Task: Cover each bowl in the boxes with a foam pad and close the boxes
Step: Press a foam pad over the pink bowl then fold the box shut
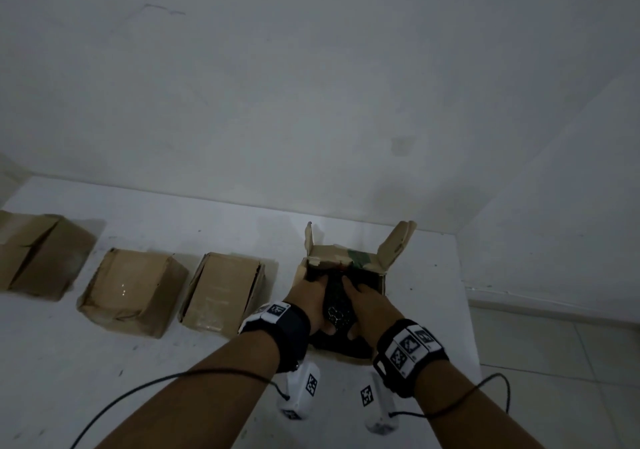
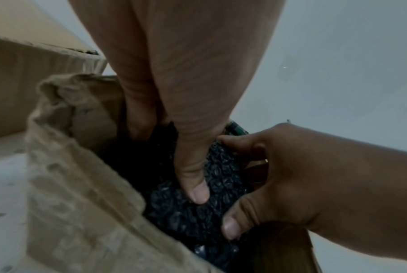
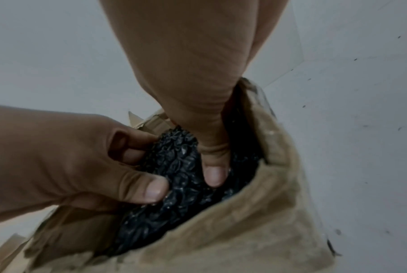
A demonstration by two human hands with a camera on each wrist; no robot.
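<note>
Both the left hand (image 1: 311, 299) and the right hand (image 1: 370, 304) grasp the black foam pad (image 1: 337, 304) inside the open cardboard box (image 1: 349, 258), rightmost of four on the white table (image 1: 207, 213).

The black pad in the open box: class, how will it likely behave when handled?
The black pad probably bends easily: it bulges between both hands' thumbs. Its bubbly surface suggests it squashes and springs back. Likely light, as fingertips alone hold it.

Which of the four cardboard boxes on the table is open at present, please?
The rightmost box, with flaps standing up; both hands, left hand and right hand, press a black pad into it. The other three are closed.
</note>
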